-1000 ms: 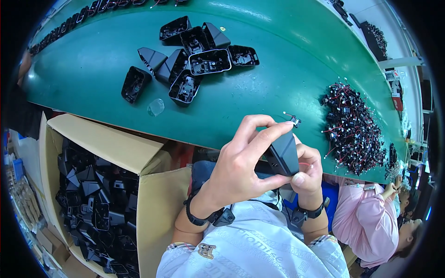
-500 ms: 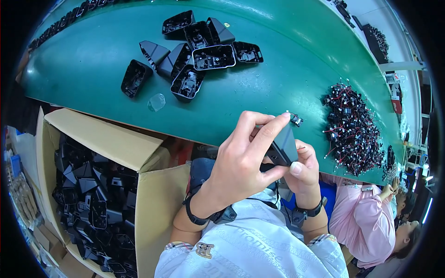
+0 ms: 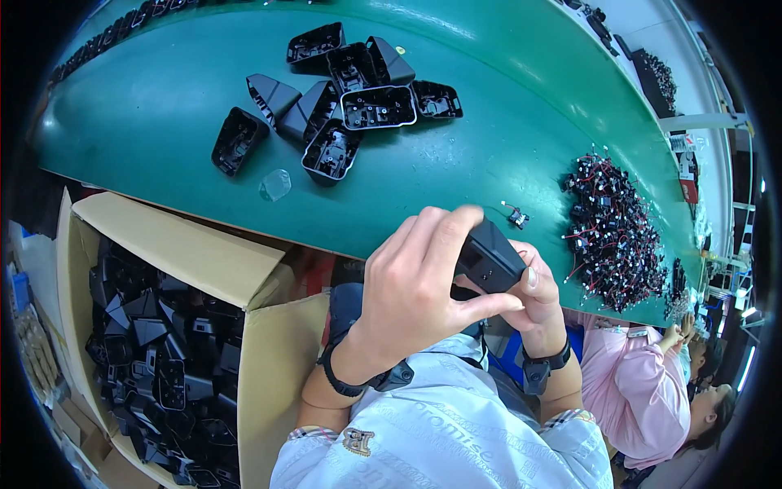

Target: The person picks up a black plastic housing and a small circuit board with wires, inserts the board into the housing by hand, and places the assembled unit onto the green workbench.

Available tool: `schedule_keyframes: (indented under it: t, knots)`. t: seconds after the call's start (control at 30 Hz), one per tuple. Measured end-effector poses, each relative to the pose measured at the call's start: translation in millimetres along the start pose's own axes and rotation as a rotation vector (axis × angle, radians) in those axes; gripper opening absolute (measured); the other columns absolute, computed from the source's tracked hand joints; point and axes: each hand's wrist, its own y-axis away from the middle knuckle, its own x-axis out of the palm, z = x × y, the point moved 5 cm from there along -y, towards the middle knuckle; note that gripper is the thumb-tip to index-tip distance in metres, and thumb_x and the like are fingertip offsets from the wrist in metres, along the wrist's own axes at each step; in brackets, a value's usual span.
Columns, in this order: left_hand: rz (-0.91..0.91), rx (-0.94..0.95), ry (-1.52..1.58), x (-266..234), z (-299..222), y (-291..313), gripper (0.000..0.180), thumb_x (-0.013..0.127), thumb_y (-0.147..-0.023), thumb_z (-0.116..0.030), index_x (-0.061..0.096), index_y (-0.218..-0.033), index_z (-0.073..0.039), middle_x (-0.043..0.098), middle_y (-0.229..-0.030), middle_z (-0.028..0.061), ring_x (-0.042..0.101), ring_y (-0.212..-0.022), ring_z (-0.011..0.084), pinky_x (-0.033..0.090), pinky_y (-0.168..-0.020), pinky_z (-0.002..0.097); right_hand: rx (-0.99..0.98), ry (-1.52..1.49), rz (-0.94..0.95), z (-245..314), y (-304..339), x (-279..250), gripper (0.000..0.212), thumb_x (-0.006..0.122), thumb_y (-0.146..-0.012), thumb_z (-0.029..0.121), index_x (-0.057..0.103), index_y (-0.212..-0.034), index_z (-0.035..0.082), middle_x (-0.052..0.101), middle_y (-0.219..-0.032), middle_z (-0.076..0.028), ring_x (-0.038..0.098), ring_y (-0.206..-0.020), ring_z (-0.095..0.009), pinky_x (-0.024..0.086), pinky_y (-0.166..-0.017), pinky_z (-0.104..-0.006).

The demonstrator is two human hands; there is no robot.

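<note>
A black plastic housing point(image 3: 494, 259) is held up near the table's front edge, between my two hands. My left hand point(image 3: 419, 281) wraps its fingers over the housing's left side, its thumb reaching across below. Gripping the right end, my right hand point(image 3: 538, 287) has its thumb against the housing's corner. The inside of the housing is turned away and hidden. Just beyond it, a small black part with short wires point(image 3: 517, 218) lies on the green table point(image 3: 456, 175).
Several open black housings point(image 3: 378, 107) lie grouped at the far middle, with a clear plastic piece point(image 3: 275, 184) nearby. A heap of small wired parts point(image 3: 612, 232) sits right. At left stands a cardboard box point(image 3: 281, 350) full of housings. A person in pink point(image 3: 627, 391) sits to the right.
The housing has turned in my hands so that its end face shows more. My left fingers have drawn back from beside the small wired part, which stays on the table.
</note>
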Motion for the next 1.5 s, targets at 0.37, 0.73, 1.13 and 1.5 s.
schedule_keyframes:
  t: [0.37,0.73,1.13,1.5]
  knots:
    - [-0.191,-0.083,0.165,-17,36,6,0.045,0.078,-0.088,-0.029,0.062,-0.119,0.001,0.064,-0.109,0.0122,0.055,-0.066,0.0143,0.039,-0.054,0.0263,-0.617,0.728,-0.165,107,-49,33,0.033,0.085,-0.08,0.023,0.066,-0.1,0.004,0.06,-0.135,-0.019,0.065,-0.115,-0.024,0.052,-0.1,-0.0393]
    - [-0.196,-0.025,0.035,-9,49,13,0.006,0.07,-0.083,0.001,0.067,-0.087,-0.002,0.062,-0.072,0.008,0.057,-0.055,0.0187,0.045,-0.052,0.0303,-0.899,2.082,-0.399,174,-318,96,0.035,0.087,-0.071,0.039,0.08,-0.087,0.009,0.065,-0.119,-0.015,0.062,-0.105,-0.034,0.053,-0.091,-0.0429]
    - [-0.192,-0.01,0.036,-10,49,11,0.007,0.07,-0.082,0.002,0.067,-0.086,-0.003,0.063,-0.07,0.0067,0.057,-0.056,0.0172,0.046,-0.052,0.029,-0.945,2.219,-0.216,162,-319,113,0.036,0.085,-0.075,0.035,0.079,-0.1,0.01,0.053,-0.143,-0.014,0.046,-0.133,-0.037,0.044,-0.107,-0.0479]
    - [-0.488,-0.195,-0.435,-60,54,-1,0.078,0.09,-0.07,-0.02,0.05,-0.135,-0.004,0.054,-0.129,0.0171,0.049,-0.123,0.0372,0.04,-0.105,0.0473,-0.431,1.924,-0.369,107,-8,29,0.043,0.084,-0.075,0.023,0.068,-0.112,0.006,0.067,-0.112,-0.013,0.07,-0.084,-0.026,0.056,-0.074,-0.0366]
